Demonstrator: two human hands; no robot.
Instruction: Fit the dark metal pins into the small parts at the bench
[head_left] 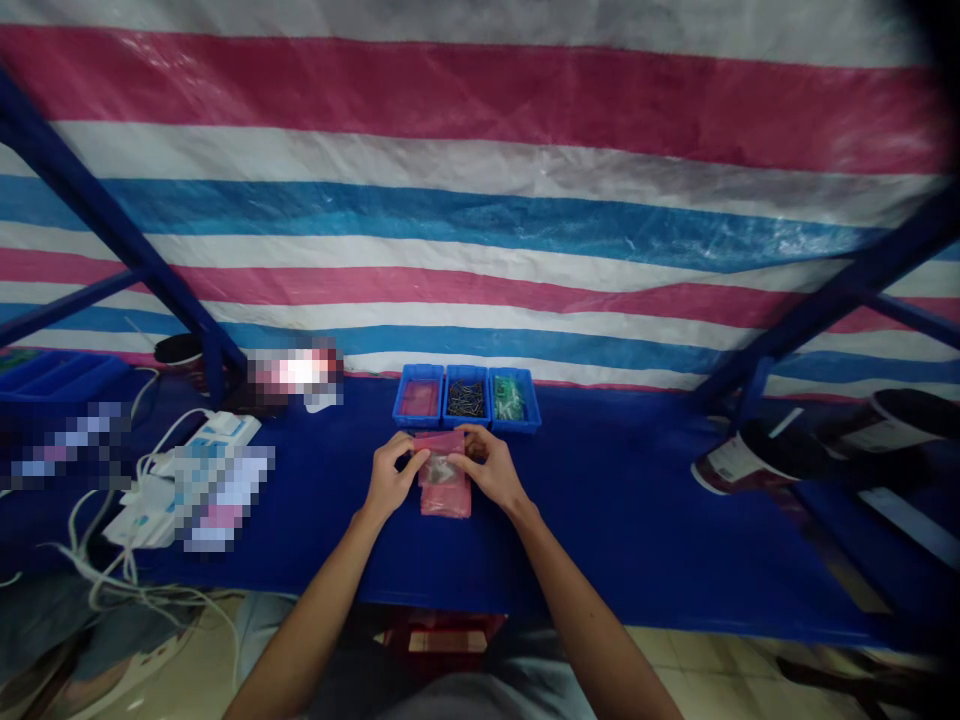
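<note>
Near the middle of the table, my left hand (391, 474) and my right hand (492, 468) pinch the upper corners of a small pink see-through plastic bag (441, 466). Small pieces show inside it, too blurred to name. Beneath it more pink plastic (446, 503) lies on the table; I cannot tell how many bags that is. Just beyond my fingers three blue bins stand side by side: the left bin (397, 414) holds pink bags (419, 397), the middle one dark screws (466, 399), the right one green and whitish small plastic pieces (510, 398).
On the left of the blue table (615, 510) lie a white power strip (225, 430) and tangled white cables (97, 570). Cups (731, 467) stand at the right. Blue frame bars (127, 220) rise on both sides before a striped sheet (480, 240). Another person's leg shows lower left.
</note>
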